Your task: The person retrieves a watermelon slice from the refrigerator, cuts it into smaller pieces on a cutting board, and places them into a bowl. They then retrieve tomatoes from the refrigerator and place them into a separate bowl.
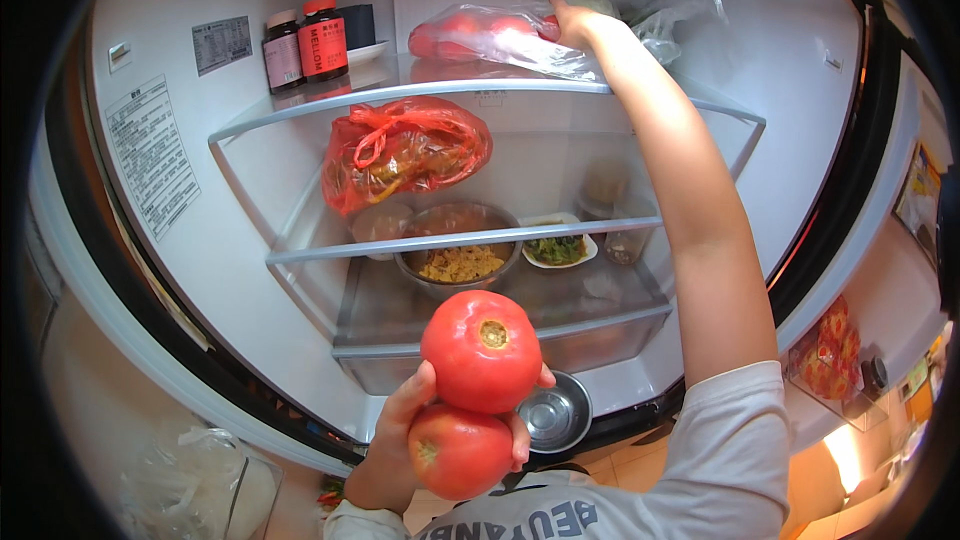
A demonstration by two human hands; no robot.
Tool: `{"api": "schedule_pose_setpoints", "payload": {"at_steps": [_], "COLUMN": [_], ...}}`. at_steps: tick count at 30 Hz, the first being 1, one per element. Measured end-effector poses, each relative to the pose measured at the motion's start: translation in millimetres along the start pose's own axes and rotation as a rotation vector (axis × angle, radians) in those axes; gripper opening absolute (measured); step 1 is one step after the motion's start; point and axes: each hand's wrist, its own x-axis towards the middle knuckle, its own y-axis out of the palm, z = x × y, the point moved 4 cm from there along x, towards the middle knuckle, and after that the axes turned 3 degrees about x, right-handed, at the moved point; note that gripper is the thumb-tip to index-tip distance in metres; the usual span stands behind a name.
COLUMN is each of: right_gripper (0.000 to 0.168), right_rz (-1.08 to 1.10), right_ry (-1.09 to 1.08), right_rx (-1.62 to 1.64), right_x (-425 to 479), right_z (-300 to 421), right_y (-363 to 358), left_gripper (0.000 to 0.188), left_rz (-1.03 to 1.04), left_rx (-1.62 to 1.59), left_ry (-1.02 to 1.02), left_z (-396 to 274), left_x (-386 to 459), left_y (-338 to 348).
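Observation:
Two large red tomatoes are in my left hand (397, 420), low in front of the fridge. The upper tomato (480, 352) shows its stem scar and rests against the lower tomato (459, 454). My right arm stretches up to the top glass shelf (450, 86). There my right hand (577, 24) is at a clear plastic bag (525, 52) with red tomatoes (457, 34) inside. Something red shows beside its fingers, which are partly hidden, so its grip is unclear. A metal bowl (556, 412) appears just beyond the left hand's fingers.
Two supplement bottles (322, 41) stand on the top shelf's left. Below are a tied red plastic bag (405, 154), a steel bowl of yellow food (457, 262) and a dish of greens (555, 249). The shelf front edges jut out. Door bins (832, 360) flank the right side.

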Motion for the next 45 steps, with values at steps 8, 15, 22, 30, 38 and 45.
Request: {"api": "schedule_pose_setpoints", "payload": {"at_steps": [8,15,22,30,38,45], "right_gripper": [0.105,0.111,0.091,0.029,0.050,0.045], "right_rz": [-0.235,-0.190,-0.189,0.124,-0.152,-0.614], "right_ry": [-0.058,-0.031,-0.121,0.001,-0.003,-0.395], "right_rx": [0.305,0.484,0.791,0.996,1.074,0.541], "right_x": [-6.9,-12.6,-11.0,-21.1,-3.2,-33.2], "right_z": [6.1,-7.4,0.1,2.8,2.3,18.1], "right_y": [-9.9,-9.1,-1.6,-10.9,-2.2,-38.2], "left_gripper": [0.079,0.073,0.073,0.071,0.069,0.068], "left_rz": [-0.087,-0.127,-0.138,-0.157,-0.169,-0.205], "left_rx": [-0.007,-0.014,-0.042,-0.066,-0.087,-0.061], "left_ry": [0.060,0.108,0.144,0.149,0.173,0.206], "left_z": [6.2,6.0,6.1,9.2,9.9,9.9], "left_x": [-11.5,-19.1,-19.3,-15.1,-8.0,-8.5], "left_y": [-3.5,-6.1,-3.3,-4.4,-6.5,-3.3]}}
